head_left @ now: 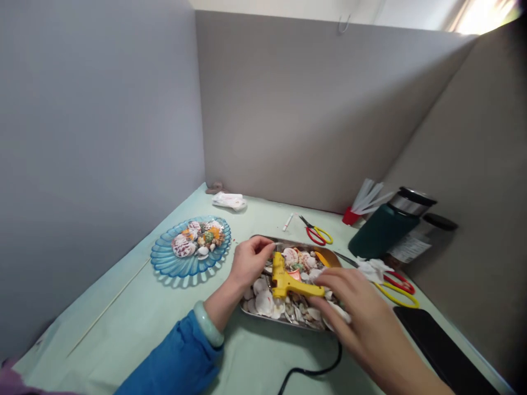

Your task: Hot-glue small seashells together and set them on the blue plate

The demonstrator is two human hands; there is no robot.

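A yellow hot glue gun [284,278] lies across a metal tray [284,323] full of seashells [263,300]. My left hand [251,260], below a pale green bangle [208,325], is at the tray's far left edge beside one end of the gun. Its thumb and fingertips are pinched together; a small pale bit shows at the tips, too small to name. My right hand [358,307] hovers over the tray's right side, slightly blurred, its thumb and fingers apart around the end of the glue gun's handle. I cannot tell whether they touch it.
A blue glass plate [164,266] holding shells stands left, beside a thin stick [109,307]. Scissors [317,233], more scissors [397,293] with white tissue [373,270], a red cup [351,216] of glue sticks, a green bottle [381,230] and black phone [444,351] surround the tray. A black cable [310,372] lies in front.
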